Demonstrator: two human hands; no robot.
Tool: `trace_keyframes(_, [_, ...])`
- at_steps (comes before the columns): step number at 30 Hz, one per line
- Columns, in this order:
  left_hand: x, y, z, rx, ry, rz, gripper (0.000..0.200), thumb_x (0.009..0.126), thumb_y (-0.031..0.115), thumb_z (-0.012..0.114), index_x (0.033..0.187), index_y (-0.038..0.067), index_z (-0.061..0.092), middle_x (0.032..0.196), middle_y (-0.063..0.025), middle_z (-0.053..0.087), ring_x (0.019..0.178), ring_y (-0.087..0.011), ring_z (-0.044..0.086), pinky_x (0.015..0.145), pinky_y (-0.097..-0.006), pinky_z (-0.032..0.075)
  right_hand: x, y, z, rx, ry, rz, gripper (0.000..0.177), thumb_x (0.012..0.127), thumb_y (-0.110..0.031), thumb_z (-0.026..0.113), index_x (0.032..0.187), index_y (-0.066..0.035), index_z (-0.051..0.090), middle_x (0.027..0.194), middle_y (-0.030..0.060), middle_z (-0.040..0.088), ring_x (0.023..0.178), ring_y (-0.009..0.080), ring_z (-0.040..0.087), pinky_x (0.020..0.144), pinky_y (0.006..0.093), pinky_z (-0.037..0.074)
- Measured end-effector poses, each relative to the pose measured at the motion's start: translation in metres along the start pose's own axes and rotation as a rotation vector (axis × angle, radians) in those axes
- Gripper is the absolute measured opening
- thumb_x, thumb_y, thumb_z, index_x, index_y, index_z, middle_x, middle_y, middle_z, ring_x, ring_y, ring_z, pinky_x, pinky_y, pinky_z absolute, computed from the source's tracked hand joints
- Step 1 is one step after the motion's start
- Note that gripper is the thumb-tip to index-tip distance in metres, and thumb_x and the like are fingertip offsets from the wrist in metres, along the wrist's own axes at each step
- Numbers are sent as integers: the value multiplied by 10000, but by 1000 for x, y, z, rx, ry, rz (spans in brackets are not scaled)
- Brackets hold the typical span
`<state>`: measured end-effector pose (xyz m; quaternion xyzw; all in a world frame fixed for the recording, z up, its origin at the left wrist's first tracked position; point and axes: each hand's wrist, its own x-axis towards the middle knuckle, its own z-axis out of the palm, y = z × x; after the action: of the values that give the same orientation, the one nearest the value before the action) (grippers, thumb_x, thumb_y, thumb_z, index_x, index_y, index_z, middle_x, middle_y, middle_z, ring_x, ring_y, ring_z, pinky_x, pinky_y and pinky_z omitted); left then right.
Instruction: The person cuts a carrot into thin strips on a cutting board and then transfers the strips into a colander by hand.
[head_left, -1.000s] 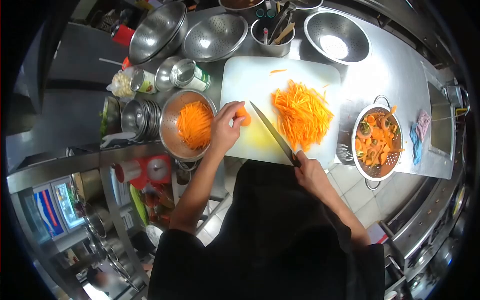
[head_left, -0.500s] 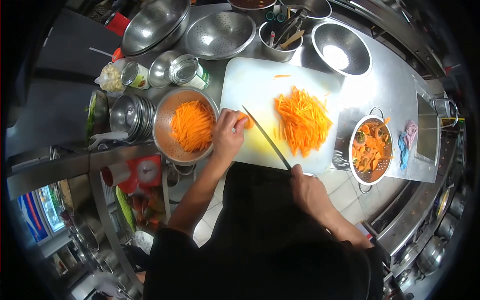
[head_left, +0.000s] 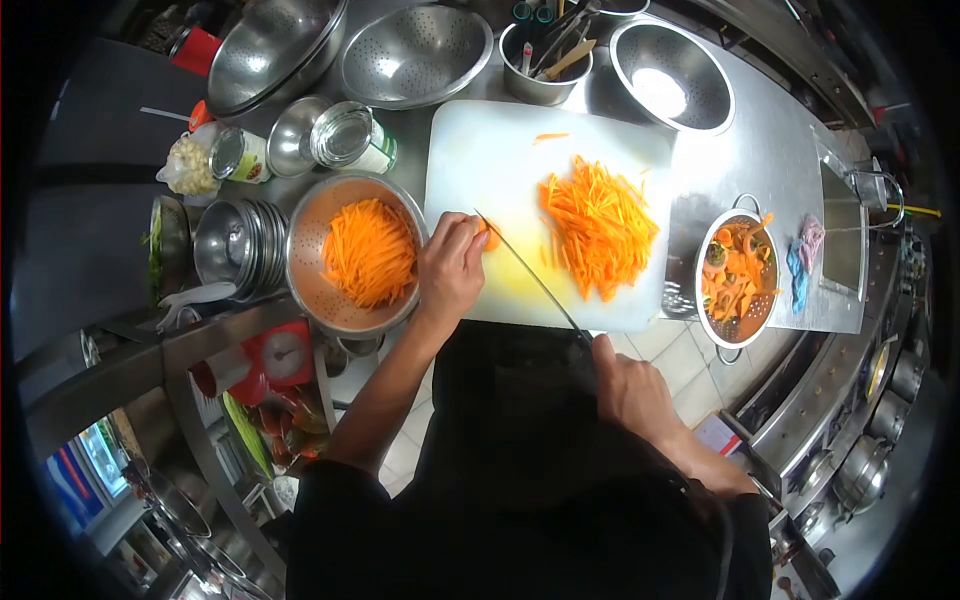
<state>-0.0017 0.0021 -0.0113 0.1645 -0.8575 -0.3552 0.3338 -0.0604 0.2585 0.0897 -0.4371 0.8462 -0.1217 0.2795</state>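
Observation:
My left hand (head_left: 452, 262) has its fingers bent over a small piece of carrot (head_left: 490, 237) at the left side of a white cutting board (head_left: 480, 140). A long knife (head_left: 537, 278) slants across the board, its blade tip against or just beside the carrot piece. My right hand (head_left: 637, 392) is wrapped around the knife handle at the board's near edge. Right of the blade lies a heap of carrot shreds (head_left: 598, 225). A colander (head_left: 303, 255) holding more carrot shreds (head_left: 369, 250) stands left of my left hand.
On the right, a two-handled colander (head_left: 703, 300) holds peelings and scraps, with cloths (head_left: 800, 265) beside it near the sink (head_left: 845, 225). Behind the board are a utensil pot (head_left: 540, 90) and perforated bowls (head_left: 416, 60). Cans (head_left: 345, 137) and stacked bowls (head_left: 225, 240) crowd the left.
The view has shifted slightly, so the board and bowls appear further left. Relative to the board, my right hand and the knife handle have moved right. My left hand stays on the carrot piece.

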Motion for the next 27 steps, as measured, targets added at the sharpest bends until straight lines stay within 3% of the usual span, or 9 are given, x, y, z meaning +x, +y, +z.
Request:
trace_keyframes(10, [0, 0, 0, 4, -9, -14, 86, 838, 6, 614, 920, -16, 602, 886, -124, 600, 738, -317, 625, 609, -378, 487, 44, 4, 16, -60, -21, 15, 195, 837, -26, 474, 1024, -15, 418, 617, 199, 598, 577, 394, 616, 540, 490, 500])
trace_keyframes(16, [-2, -3, 3, -39, -24, -36, 111, 823, 6, 627, 927, -16, 598, 899, -145, 609, 764, -327, 630, 647, -382, 498, 105, 26, 73, -57, 4, -12, 236, 824, -25, 487, 1050, -18, 418, 626, 188, 609, 593, 390, 627, 555, 486, 507])
trace_keyframes(20, [1, -3, 7, 8, 51, 97, 182, 808, 14, 650, 976, -6, 581, 904, -153, 614, 793, -338, 632, 698, -395, 500, 118, 35, 86, -31, 98, -76, 232, 827, -43, 503, 1047, -22, 431, 679, 210, 626, 639, 387, 644, 580, 489, 507])
trace_keyframes(22, [7, -8, 7, -29, 23, -13, 266, 792, 21, 675, 1033, 8, 561, 929, -161, 617, 830, -348, 626, 728, -416, 492, 123, 39, 76, -24, 135, -123, 221, 838, -51, 503, 1047, -25, 436, 696, 223, 627, 655, 388, 647, 595, 499, 506])
trace_keyframes(23, [9, -13, 4, -30, 21, -8, 266, 792, 21, 675, 1033, 8, 561, 929, -161, 617, 830, -348, 626, 728, -416, 492, 125, 41, 71, 66, 46, -50, 208, 852, -60, 503, 1047, -30, 437, 710, 238, 622, 673, 403, 641, 613, 512, 499])
trace_keyframes(25, [29, -16, -6, 94, -215, -357, 254, 776, -31, 673, 1009, 11, 583, 949, -162, 624, 786, -310, 624, 675, -348, 503, 119, 36, 53, 160, -45, 19, 195, 867, -68, 503, 1048, -34, 437, 724, 252, 618, 691, 419, 634, 631, 524, 492])
trace_keyframes(26, [35, -20, -6, 115, -306, -444, 289, 757, -3, 705, 1025, 34, 604, 1000, -128, 618, 920, -300, 606, 742, -361, 487, 110, 35, 39, 284, 38, 76, 169, 880, -87, 514, 1015, -19, 439, 751, 252, 621, 740, 439, 622, 658, 513, 483])
trace_keyframes(27, [38, -23, -2, 120, -301, -446, 289, 757, -3, 705, 1025, 34, 604, 1000, -128, 618, 920, -300, 606, 742, -361, 487, 102, 37, 29, 407, 121, 130, 159, 893, -105, 525, 983, -4, 441, 779, 251, 623, 789, 459, 610, 686, 502, 474])
